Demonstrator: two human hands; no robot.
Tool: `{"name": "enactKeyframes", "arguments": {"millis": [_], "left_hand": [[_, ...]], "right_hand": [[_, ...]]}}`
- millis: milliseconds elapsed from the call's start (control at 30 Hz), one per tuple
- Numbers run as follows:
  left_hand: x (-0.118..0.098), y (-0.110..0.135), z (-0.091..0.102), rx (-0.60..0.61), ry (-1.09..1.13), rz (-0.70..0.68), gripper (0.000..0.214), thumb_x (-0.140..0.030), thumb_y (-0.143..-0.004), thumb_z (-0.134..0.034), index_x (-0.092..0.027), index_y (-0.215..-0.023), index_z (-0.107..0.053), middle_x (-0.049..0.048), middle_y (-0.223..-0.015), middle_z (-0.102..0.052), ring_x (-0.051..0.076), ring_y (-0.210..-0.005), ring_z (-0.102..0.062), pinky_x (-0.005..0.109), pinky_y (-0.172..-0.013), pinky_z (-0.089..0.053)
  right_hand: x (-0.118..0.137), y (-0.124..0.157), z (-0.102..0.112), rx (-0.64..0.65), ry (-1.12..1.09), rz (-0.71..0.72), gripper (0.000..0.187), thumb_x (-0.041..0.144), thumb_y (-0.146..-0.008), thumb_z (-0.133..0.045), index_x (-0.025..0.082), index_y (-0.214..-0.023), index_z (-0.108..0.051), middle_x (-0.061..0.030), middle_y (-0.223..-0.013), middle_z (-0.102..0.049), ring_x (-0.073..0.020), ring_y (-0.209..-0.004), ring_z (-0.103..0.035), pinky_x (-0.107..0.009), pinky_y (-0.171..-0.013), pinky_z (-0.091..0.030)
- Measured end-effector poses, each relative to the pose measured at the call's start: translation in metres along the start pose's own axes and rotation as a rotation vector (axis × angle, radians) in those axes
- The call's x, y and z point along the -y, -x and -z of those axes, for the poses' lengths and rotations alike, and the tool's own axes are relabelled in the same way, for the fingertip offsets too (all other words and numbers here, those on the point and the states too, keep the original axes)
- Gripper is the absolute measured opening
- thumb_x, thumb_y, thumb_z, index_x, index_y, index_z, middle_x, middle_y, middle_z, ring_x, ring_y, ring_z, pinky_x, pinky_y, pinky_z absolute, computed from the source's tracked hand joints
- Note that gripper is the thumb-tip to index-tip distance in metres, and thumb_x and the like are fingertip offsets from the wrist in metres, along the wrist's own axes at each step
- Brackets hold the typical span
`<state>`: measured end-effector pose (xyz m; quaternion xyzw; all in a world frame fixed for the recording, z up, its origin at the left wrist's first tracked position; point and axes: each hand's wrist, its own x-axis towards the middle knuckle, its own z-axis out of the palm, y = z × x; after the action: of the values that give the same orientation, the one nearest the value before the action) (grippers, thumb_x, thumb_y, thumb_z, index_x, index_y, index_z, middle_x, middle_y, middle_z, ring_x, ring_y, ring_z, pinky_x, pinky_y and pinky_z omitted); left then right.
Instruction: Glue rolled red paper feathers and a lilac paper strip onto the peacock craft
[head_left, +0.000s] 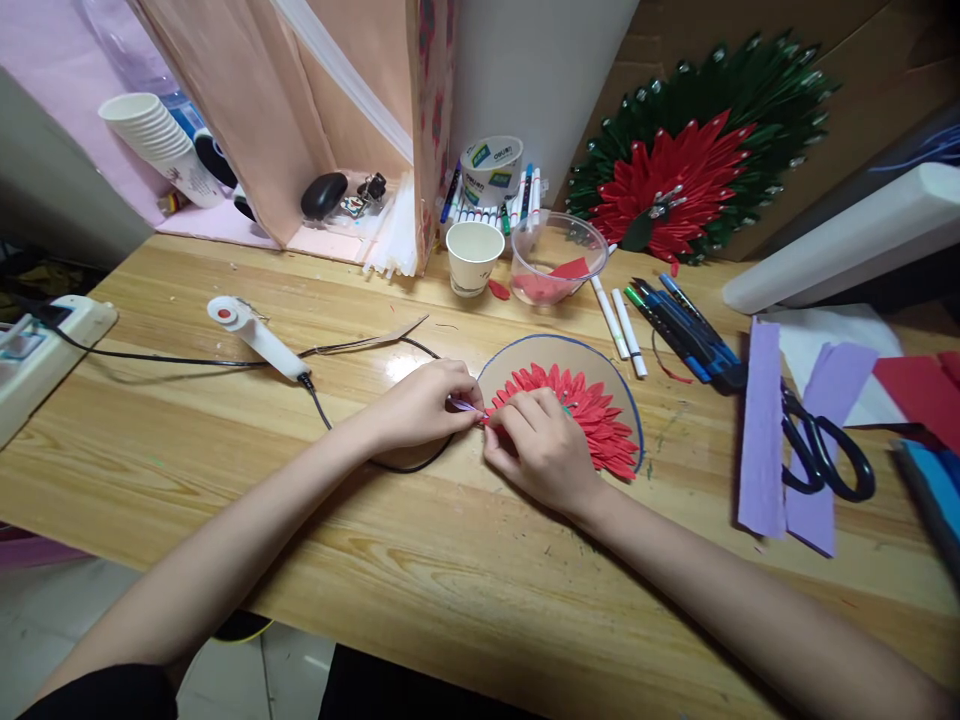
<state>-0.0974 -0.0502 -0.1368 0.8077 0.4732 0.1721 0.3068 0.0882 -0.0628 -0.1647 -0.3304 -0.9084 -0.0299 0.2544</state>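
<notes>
My left hand (429, 402) is closed in a pinch around a thin purple strip (465, 405) at the left edge of a round tan board (517, 352) with a blue rim line. Close against it, my right hand (544, 440) pinches at the strip's far end, where a small red bit shows; what exactly lies between its fingers is hidden. A red petalled flower (600, 410) lies on the board, partly covered by my right hand. Its petals reach past the board's lower right edge.
A white hot glue gun (259, 335) with a black cord lies left. Behind stand a paper cup (474, 258) and a clear tub (559, 255) holding red pieces. Markers (675, 325), purple paper (761, 440) and black-handled scissors (829, 450) lie right. A red-green flower piece (675, 180) leans behind.
</notes>
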Motion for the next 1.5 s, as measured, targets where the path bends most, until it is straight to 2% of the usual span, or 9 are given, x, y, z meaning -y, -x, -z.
{"name": "enactKeyframes", "arguments": {"millis": [167,333,433,633,833,1067,1500], "left_hand": [[-0.002,0.000,-0.002,-0.020,0.017,0.014,0.008,-0.021,-0.078,-0.059,-0.016,-0.077,-0.065,0.0027,-0.074,-0.059,0.015,-0.075,-0.054,0.028,-0.070,-0.043],[0.005,0.005,-0.003,-0.029,0.221,0.077,0.020,-0.023,-0.077,-0.061,-0.017,-0.096,-0.061,0.0045,-0.088,-0.064,0.014,-0.079,-0.058,0.029,-0.073,-0.047],[0.007,0.008,-0.001,-0.047,0.285,0.091,0.019,-0.022,-0.080,-0.056,-0.017,-0.098,-0.060,0.0051,-0.092,-0.065,0.015,-0.082,-0.060,0.029,-0.076,-0.047],[0.007,0.013,0.006,-0.127,0.067,0.175,0.017,-0.032,-0.079,-0.057,-0.017,-0.086,-0.062,0.0045,-0.084,-0.063,0.016,-0.079,-0.057,0.028,-0.069,-0.044],[0.009,0.014,0.005,-0.070,0.020,0.224,0.024,-0.040,-0.078,-0.057,-0.017,-0.078,-0.063,0.0028,-0.074,-0.059,0.014,-0.069,-0.053,0.025,-0.059,-0.038],[0.009,0.009,0.003,-0.046,0.017,0.206,0.021,-0.036,-0.080,-0.055,-0.017,-0.077,-0.062,0.0018,-0.072,-0.058,0.013,-0.067,-0.050,0.024,-0.058,-0.035],[0.004,0.001,0.005,0.020,-0.030,0.193,0.022,-0.035,-0.082,-0.051,-0.016,-0.077,-0.061,0.0029,-0.073,-0.058,0.015,-0.067,-0.049,0.025,-0.059,-0.035]], "right_hand": [[-0.001,0.000,0.000,0.010,-0.019,-0.003,0.013,0.018,-0.081,-0.051,0.015,-0.073,-0.060,-0.0081,-0.072,-0.058,-0.0211,-0.075,-0.044,-0.032,-0.066,-0.040],[-0.002,0.001,0.003,0.042,-0.075,-0.034,0.011,0.020,-0.082,-0.051,0.015,-0.075,-0.059,-0.0083,-0.074,-0.059,-0.0216,-0.076,-0.044,-0.033,-0.068,-0.040],[-0.004,0.002,0.006,0.035,-0.152,-0.091,0.008,0.019,-0.081,-0.052,0.016,-0.075,-0.058,-0.0075,-0.075,-0.059,-0.0215,-0.077,-0.044,-0.033,-0.069,-0.040],[-0.010,0.001,0.013,0.022,-0.271,-0.200,0.007,0.017,-0.081,-0.051,0.018,-0.075,-0.054,-0.0050,-0.074,-0.057,-0.0200,-0.074,-0.046,-0.034,-0.070,-0.038],[-0.010,0.000,0.013,0.047,-0.310,-0.198,0.007,0.017,-0.082,-0.051,0.017,-0.077,-0.056,-0.0058,-0.076,-0.058,-0.0202,-0.076,-0.046,-0.033,-0.071,-0.039],[-0.011,0.000,0.010,0.103,-0.314,-0.158,0.012,0.019,-0.082,-0.053,0.016,-0.088,-0.062,-0.0076,-0.083,-0.059,-0.0216,-0.082,-0.046,-0.034,-0.075,-0.041],[-0.010,-0.001,0.007,0.120,-0.291,-0.159,0.011,0.020,-0.082,-0.052,0.015,-0.086,-0.062,-0.0085,-0.083,-0.059,-0.0222,-0.083,-0.046,-0.036,-0.075,-0.041]]}}
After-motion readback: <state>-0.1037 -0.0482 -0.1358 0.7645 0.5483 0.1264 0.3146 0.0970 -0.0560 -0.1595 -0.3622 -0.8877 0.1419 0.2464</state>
